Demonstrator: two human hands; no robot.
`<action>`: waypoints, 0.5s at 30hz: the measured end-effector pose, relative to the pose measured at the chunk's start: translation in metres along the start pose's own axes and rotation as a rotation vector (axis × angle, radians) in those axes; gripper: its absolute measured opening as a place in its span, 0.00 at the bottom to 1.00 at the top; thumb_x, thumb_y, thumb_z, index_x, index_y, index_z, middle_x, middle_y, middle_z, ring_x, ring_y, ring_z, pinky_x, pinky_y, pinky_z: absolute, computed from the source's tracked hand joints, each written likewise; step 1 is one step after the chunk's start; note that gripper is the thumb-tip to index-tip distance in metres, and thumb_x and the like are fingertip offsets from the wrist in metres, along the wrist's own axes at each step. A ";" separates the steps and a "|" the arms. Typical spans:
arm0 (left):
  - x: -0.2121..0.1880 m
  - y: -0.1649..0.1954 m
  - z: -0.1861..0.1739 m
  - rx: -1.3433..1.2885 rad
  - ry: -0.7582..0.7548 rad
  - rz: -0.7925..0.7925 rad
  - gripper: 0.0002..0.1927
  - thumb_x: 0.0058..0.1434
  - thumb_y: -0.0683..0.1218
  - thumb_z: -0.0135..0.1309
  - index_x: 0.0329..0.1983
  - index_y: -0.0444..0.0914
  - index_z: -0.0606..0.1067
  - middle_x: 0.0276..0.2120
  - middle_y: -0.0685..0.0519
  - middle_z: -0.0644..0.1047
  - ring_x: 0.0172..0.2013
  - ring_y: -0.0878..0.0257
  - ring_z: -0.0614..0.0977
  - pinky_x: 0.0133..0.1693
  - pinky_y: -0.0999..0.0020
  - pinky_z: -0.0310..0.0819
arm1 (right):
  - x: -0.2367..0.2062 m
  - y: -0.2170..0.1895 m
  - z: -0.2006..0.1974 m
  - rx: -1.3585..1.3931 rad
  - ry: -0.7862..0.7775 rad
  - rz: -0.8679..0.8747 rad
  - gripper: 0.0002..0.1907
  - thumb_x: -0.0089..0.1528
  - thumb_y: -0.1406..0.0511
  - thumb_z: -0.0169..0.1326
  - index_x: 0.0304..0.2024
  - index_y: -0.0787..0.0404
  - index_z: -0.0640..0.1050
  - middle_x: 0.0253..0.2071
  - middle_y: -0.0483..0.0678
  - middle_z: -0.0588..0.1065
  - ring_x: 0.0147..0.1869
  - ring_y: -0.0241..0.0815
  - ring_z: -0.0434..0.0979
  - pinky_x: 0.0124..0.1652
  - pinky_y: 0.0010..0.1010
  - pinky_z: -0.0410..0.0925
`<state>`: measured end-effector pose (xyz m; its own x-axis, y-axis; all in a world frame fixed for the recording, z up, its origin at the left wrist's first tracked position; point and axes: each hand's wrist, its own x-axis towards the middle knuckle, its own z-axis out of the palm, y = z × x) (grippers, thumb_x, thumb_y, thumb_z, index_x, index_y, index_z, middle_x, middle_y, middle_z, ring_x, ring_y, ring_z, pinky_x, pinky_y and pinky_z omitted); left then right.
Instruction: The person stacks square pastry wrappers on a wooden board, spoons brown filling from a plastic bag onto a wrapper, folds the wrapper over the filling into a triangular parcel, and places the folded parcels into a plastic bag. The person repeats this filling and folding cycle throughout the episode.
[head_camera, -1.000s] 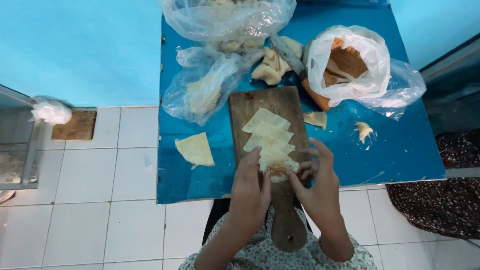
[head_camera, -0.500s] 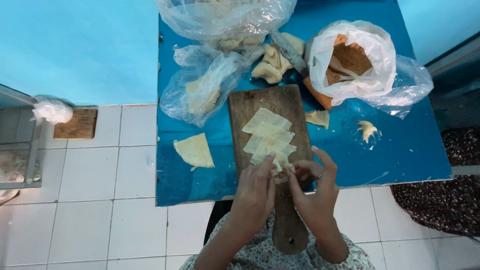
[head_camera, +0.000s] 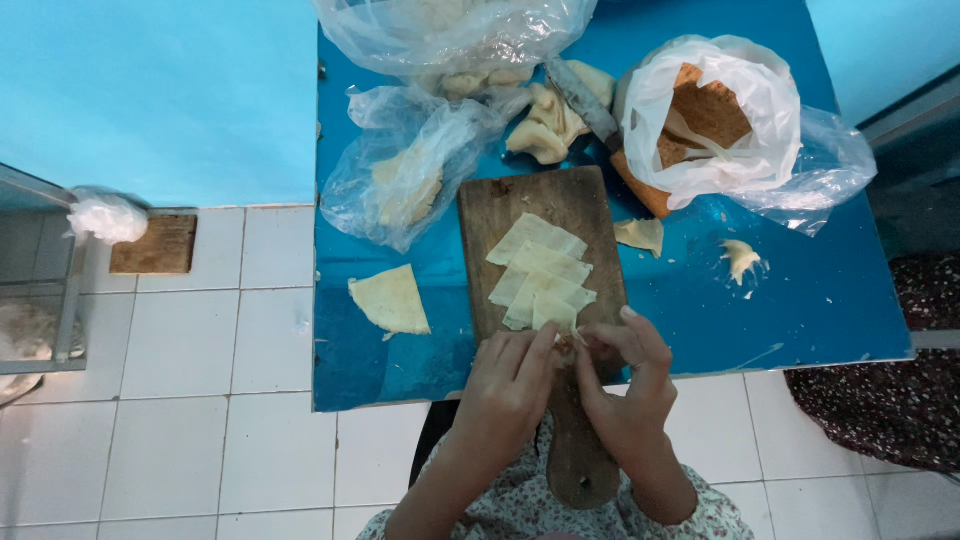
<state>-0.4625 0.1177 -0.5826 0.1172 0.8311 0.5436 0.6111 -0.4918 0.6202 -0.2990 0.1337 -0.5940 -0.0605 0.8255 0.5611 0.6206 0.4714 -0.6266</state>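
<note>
Left hand (head_camera: 510, 385) and right hand (head_camera: 630, 385) meet fingertip to fingertip, pinching a small filled pale dough wrapper (head_camera: 568, 345) to fold it. It hangs over the brown wooden cutting board (head_camera: 530, 200), at 6 o'clock from the stacked pale pastry squares (head_camera: 540, 270), kept within reach on the blue worktop (head_camera: 800, 300).

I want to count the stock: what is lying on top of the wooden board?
On the wooden board lie overlapping pale dough sheets. Both hands cover its near end, so anything beneath them is hidden.

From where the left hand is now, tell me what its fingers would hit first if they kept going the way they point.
The left hand points up and to the right, so it would probably first meet the stack of pale dough sheets on the wooden cutting board, though height is unclear.
</note>
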 end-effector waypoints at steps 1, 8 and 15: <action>0.000 0.000 0.001 -0.011 0.019 -0.006 0.23 0.62 0.39 0.60 0.60 0.30 0.71 0.43 0.43 0.77 0.43 0.48 0.77 0.45 0.54 0.71 | 0.000 0.000 0.001 0.012 -0.006 0.004 0.37 0.60 0.76 0.64 0.65 0.66 0.59 0.45 0.52 0.81 0.47 0.40 0.84 0.44 0.26 0.76; 0.001 -0.001 0.005 -0.043 0.139 -0.157 0.22 0.63 0.35 0.59 0.61 0.29 0.72 0.40 0.41 0.76 0.40 0.46 0.79 0.41 0.56 0.75 | -0.001 0.002 0.002 -0.019 -0.076 -0.162 0.34 0.60 0.75 0.64 0.62 0.66 0.59 0.46 0.53 0.81 0.50 0.46 0.85 0.52 0.33 0.74; 0.000 -0.002 0.004 -0.083 0.147 -0.096 0.20 0.61 0.34 0.59 0.58 0.30 0.73 0.43 0.41 0.77 0.42 0.46 0.80 0.44 0.55 0.74 | 0.005 0.000 -0.001 0.010 -0.157 -0.157 0.32 0.62 0.77 0.61 0.64 0.67 0.61 0.45 0.53 0.82 0.49 0.46 0.85 0.49 0.32 0.75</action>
<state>-0.4607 0.1193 -0.5858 -0.0583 0.8312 0.5528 0.5470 -0.4367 0.7142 -0.2988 0.1372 -0.5906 -0.2772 0.7797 0.5615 0.5860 0.6003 -0.5442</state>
